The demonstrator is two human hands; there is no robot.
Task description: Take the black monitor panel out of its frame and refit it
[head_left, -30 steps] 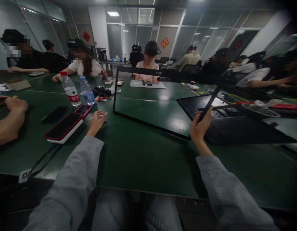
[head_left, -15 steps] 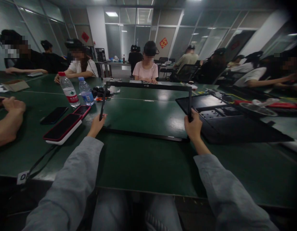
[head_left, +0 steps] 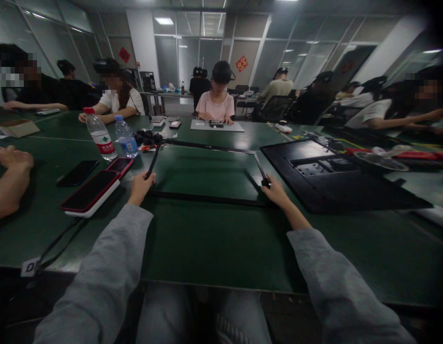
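A thin black rectangular monitor bezel (head_left: pixel 210 197), hollow in the middle, is held between my two hands over the green table. My left hand (head_left: pixel 140 187) is closed round its left side, and my right hand (head_left: pixel 275 190) grips its right side. The bezel leans away from me, its far bar low above the tabletop; whether that bar touches the table I cannot tell. To the right of my right hand lies a large flat black panel (head_left: pixel 329 184), like a monitor back cover, with cut-outs in it.
Two bottles, one red-capped (head_left: pixel 100 134) and one blue-capped (head_left: pixel 125 137), stand left of the bezel. Nearer lie a dark phone (head_left: pixel 78 173) and a red-edged device (head_left: pixel 94 191) on a white block. Another person's arm (head_left: pixel 13 177) rests at far left. A person in pink (head_left: pixel 216 105) sits opposite.
The bezel's far bar has tipped down and away from me, toward the table. My right hand has shifted left and slightly lower with it; my left hand has barely moved.
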